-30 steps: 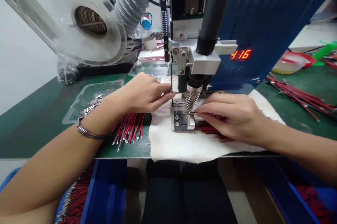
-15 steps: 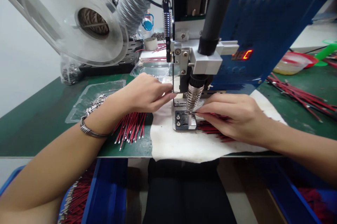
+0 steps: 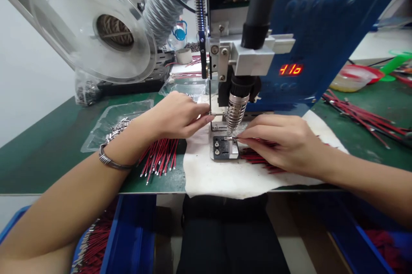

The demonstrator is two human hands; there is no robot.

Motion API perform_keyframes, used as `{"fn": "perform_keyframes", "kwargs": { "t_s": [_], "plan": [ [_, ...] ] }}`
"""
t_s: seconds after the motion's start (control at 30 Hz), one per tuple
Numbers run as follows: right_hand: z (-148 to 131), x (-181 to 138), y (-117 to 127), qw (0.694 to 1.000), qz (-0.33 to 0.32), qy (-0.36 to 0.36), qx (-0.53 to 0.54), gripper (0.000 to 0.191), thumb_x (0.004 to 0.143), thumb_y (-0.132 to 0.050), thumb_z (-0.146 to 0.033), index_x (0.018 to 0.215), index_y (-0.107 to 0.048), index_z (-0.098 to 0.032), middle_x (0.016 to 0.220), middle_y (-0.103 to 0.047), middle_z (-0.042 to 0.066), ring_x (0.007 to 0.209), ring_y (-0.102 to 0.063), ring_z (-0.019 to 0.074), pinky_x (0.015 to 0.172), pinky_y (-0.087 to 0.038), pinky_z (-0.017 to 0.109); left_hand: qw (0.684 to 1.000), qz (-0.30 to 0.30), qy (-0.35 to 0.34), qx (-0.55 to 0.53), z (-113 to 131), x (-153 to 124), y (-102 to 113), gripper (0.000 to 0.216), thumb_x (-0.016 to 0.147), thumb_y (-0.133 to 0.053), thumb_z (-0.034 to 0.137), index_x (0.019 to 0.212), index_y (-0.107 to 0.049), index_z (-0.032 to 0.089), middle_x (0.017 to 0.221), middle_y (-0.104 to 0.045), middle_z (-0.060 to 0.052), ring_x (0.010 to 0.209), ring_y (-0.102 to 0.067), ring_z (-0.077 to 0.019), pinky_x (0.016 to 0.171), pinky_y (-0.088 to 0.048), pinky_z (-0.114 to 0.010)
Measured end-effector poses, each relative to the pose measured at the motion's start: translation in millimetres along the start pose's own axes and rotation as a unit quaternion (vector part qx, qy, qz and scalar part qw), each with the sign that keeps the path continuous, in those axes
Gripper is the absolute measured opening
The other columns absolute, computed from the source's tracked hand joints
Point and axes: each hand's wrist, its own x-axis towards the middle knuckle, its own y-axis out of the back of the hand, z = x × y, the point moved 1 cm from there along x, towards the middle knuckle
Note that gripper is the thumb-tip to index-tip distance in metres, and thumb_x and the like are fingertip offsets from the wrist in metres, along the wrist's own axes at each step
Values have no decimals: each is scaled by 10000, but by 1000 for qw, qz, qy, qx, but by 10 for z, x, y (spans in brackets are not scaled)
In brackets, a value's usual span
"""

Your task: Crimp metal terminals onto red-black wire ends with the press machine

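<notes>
My left hand (image 3: 178, 115) is pinched on a small metal piece just left of the machine's spring-wound tip (image 3: 234, 113). My right hand (image 3: 283, 141) is pinched on a thin red wire, its end lying on the small metal fixture block (image 3: 222, 147) under that tip. Under my left wrist lies a bundle of red wires (image 3: 159, 158). More red wires (image 3: 257, 156) lie beneath my right hand on the white cloth (image 3: 225, 177).
A blue machine (image 3: 322, 29) with red number displays stands behind the fixture. A clear reel (image 3: 96, 29) and a grey hose sit at the back left. A plastic bag of metal terminals (image 3: 117, 123) lies left. Loose red wires (image 3: 363, 117) lie right; blue bins sit below the table edge.
The machine head has risen a little off the fixture and the red displays have changed. Both hands stay almost where they were.
</notes>
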Motion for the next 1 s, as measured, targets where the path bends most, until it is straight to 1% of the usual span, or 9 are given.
{"fn": "perform_keyframes", "kwargs": {
  "t_s": [0.27, 0.43, 0.57, 0.67, 1.0],
  "plan": [
    [-18, -2, 13, 1000, 13, -2, -5, 94, 914, -640, -101, 903, -729, -129, 878, -748, 83, 770, -688, 158, 681, -549, 265, 1000, -19, 19, -9, 12, 12, 13, 449, 995, -322, 471, 695, -507, 194, 509, -532, -31, 443, -340, -143, 514, -183, -303],
    [-20, 6, 19, 1000, 19, -3, 1, 116, 895, -644, -68, 949, -726, -129, 901, -752, 88, 790, -695, 165, 685, -567, 275, 1000, -9, 11, -8, 11, 6, 10, 449, 994, -334, 466, 669, -487, 197, 484, -493, -18, 432, -325, -141, 507, -172, -306],
    [-33, 18, 28, 1000, 29, -4, 9, 133, 899, -643, -69, 979, -713, -149, 905, -750, 73, 800, -700, 156, 695, -577, 263, 1000, -3, 7, -5, 2, -7, 2, 443, 995, -342, 461, 673, -493, 197, 493, -504, -20, 429, -333, -142, 504, -177, -309],
    [-43, 20, 27, 999, 30, -8, 20, 131, 894, -654, -69, 971, -709, -160, 897, -747, 63, 793, -698, 147, 682, -571, 250, 1000, 0, 4, 1, -4, -10, -2, 451, 998, -336, 463, 673, -501, 197, 490, -502, -21, 426, -338, -144, 502, -178, -311],
    [-53, 8, 30, 1000, 22, 4, 21, 80, 881, -670, -72, 927, -716, -119, 856, -737, 72, 741, -680, 137, 639, -532, 243, 1000, -8, 6, -1, 13, 2, 12, 460, 998, -336, 463, 678, -524, 191, 500, -518, -26, 425, -354, -139, 508, -174, -305]
  ]
}}
